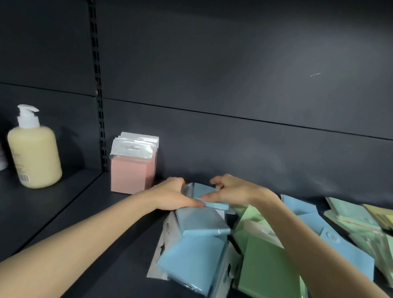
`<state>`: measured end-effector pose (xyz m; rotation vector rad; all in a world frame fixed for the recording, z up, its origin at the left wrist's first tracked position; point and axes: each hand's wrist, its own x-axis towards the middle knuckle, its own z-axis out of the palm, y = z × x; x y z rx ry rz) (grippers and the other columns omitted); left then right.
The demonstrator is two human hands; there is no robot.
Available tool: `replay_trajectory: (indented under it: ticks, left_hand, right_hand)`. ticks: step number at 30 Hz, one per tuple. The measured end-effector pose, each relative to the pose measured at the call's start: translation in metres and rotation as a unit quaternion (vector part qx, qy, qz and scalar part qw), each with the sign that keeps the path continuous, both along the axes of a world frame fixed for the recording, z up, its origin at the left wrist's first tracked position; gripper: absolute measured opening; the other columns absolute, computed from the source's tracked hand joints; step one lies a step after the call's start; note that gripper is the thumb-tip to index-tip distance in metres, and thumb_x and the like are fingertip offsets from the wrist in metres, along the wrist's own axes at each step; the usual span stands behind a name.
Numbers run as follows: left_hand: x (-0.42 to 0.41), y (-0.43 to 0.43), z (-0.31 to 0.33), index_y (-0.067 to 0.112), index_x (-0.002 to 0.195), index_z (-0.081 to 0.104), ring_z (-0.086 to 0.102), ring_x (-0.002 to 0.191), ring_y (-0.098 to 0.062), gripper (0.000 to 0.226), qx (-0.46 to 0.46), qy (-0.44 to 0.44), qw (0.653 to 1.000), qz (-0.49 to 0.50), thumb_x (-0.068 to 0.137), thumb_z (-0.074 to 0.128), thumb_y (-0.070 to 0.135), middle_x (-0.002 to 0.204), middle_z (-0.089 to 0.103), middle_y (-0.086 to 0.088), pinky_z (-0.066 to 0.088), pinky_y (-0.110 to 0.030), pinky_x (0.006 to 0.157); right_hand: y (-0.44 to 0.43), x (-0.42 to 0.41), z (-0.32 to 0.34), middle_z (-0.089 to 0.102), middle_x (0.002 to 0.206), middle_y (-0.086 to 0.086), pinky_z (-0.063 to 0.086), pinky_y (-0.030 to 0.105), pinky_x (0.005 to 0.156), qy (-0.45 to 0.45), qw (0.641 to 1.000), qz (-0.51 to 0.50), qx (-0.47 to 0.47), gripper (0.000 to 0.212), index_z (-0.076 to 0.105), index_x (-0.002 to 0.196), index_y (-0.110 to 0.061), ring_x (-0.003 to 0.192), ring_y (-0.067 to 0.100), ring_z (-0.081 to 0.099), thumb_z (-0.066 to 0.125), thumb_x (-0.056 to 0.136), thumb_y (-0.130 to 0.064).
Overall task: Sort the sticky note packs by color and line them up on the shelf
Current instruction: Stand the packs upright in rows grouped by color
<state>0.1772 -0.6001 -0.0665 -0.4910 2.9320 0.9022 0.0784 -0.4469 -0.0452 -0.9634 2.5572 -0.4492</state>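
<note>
The left hand and right hand pinch one blue pack lying flat between them on the shelf. The pink row stands just left, nearer the left hand.

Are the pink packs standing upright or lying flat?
Upright. The pink packs stand on edge in a row, hang tabs up, on the shelf.
</note>
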Motion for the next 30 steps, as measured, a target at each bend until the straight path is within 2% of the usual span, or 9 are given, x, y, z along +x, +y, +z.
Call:
replay_trajectory:
  ticks: [3, 6, 10, 13, 19, 22, 27, 28, 30]
  left_hand:
    - [0.009, -0.004, -0.001, 0.012, 0.119, 0.053, 0.057, 0.104, -0.015, 0.08, 0.031, -0.007, 0.999, 0.003, 0.062, 0.075, 0.064, 0.114, 0.059, 0.001, 0.047, -0.031, 0.093]
    - [0.017, -0.006, 0.002, 0.013, 0.117, 0.054, 0.056, 0.102, -0.013, 0.079, 0.048, -0.015, 0.999, 0.005, 0.059, 0.078, 0.061, 0.107, 0.055, 0.005, 0.046, -0.029, 0.095]
    - [0.026, 0.0, 0.004, 0.024, 0.082, 0.051, 0.054, 0.083, -0.007, 0.045, 0.079, 0.004, 0.997, -0.002, 0.062, 0.083, 0.049, 0.095, 0.055, 0.007, 0.047, -0.021, 0.08]
    - [0.033, 0.003, 0.006, 0.023, 0.088, 0.06, 0.056, 0.076, 0.001, 0.034, 0.125, 0.03, 0.992, -0.002, 0.066, 0.084, 0.034, 0.085, 0.061, 0.013, 0.047, -0.014, 0.067]
    - [0.045, -0.002, 0.007, 0.013, 0.118, 0.05, 0.06, 0.083, -0.008, 0.068, 0.203, 0.055, 0.976, 0.05, 0.062, 0.087, 0.02, 0.093, 0.061, 0.005, 0.047, -0.021, 0.063]
    - [0.049, -0.006, 0.004, 0.004, 0.119, 0.054, 0.065, 0.087, -0.015, 0.073, 0.273, 0.073, 0.957, 0.07, 0.057, 0.09, 0.012, 0.101, 0.068, -0.003, 0.047, -0.02, 0.058]
    - [0.053, -0.007, 0.004, 0.015, 0.13, 0.049, 0.065, 0.091, -0.013, 0.084, 0.319, 0.139, 0.934, 0.084, 0.056, 0.088, 0.001, 0.101, 0.066, -0.001, 0.054, -0.027, 0.075]
    - [0.054, -0.007, 0.004, 0.016, 0.127, 0.051, 0.065, 0.091, -0.01, 0.081, 0.317, 0.16, 0.931, 0.089, 0.056, 0.088, 0.002, 0.102, 0.066, 0.0, 0.054, -0.024, 0.077]
    - [0.058, -0.004, 0.005, 0.019, 0.112, 0.059, 0.064, 0.081, 0.003, 0.061, 0.316, 0.207, 0.922, 0.083, 0.06, 0.086, 0.001, 0.096, 0.066, 0.006, 0.05, -0.009, 0.066]
  right_hand:
    - [-0.003, 0.009, 0.001, 0.028, 0.145, -0.001, 0.029, 0.033, 0.11, -0.002, 1.0, 0.008, 0.02, 0.081, 0.031, 0.146, -0.021, 0.136, 0.018, 0.027, 0.063, 0.08, -0.056]
    - [-0.004, 0.018, 0.001, 0.031, 0.132, -0.001, 0.033, 0.032, 0.102, 0.001, 0.999, 0.009, 0.035, 0.073, 0.041, 0.138, -0.023, 0.129, 0.017, 0.027, 0.064, 0.078, -0.057]
    - [-0.002, 0.025, -0.001, 0.043, 0.112, -0.004, 0.039, 0.026, 0.077, -0.008, 1.0, -0.018, -0.014, 0.064, 0.045, 0.117, -0.021, 0.105, 0.015, 0.045, 0.074, 0.07, -0.053]
    - [0.003, 0.025, 0.0, 0.055, 0.099, -0.003, 0.041, 0.025, 0.064, -0.029, 0.995, -0.038, -0.084, 0.062, 0.043, 0.109, -0.016, 0.086, 0.011, 0.055, 0.081, 0.067, -0.041]
    - [0.008, 0.027, 0.003, 0.061, 0.105, 0.001, 0.047, 0.027, 0.077, 0.0, 0.978, -0.062, -0.197, 0.054, 0.053, 0.117, -0.012, 0.093, 0.018, 0.06, 0.08, 0.071, -0.022]
    - [0.014, 0.031, 0.007, 0.068, 0.099, 0.005, 0.053, 0.034, 0.079, -0.011, 0.966, -0.07, -0.25, 0.039, 0.06, 0.105, -0.013, 0.09, 0.023, 0.066, 0.079, 0.072, -0.017]
    - [0.024, 0.046, 0.01, 0.068, 0.1, 0.008, 0.055, 0.046, 0.076, -0.035, 0.933, -0.097, -0.344, 0.034, 0.056, 0.101, -0.013, 0.087, 0.027, 0.068, 0.077, 0.075, -0.016]
    - [0.025, 0.049, 0.01, 0.069, 0.1, 0.008, 0.056, 0.046, 0.076, -0.041, 0.929, -0.099, -0.355, 0.034, 0.056, 0.102, -0.011, 0.086, 0.027, 0.069, 0.076, 0.076, -0.015]
    - [0.028, 0.053, 0.011, 0.07, 0.098, 0.007, 0.057, 0.045, 0.076, -0.052, 0.918, -0.103, -0.38, 0.034, 0.054, 0.103, -0.008, 0.083, 0.025, 0.07, 0.075, 0.078, -0.014]
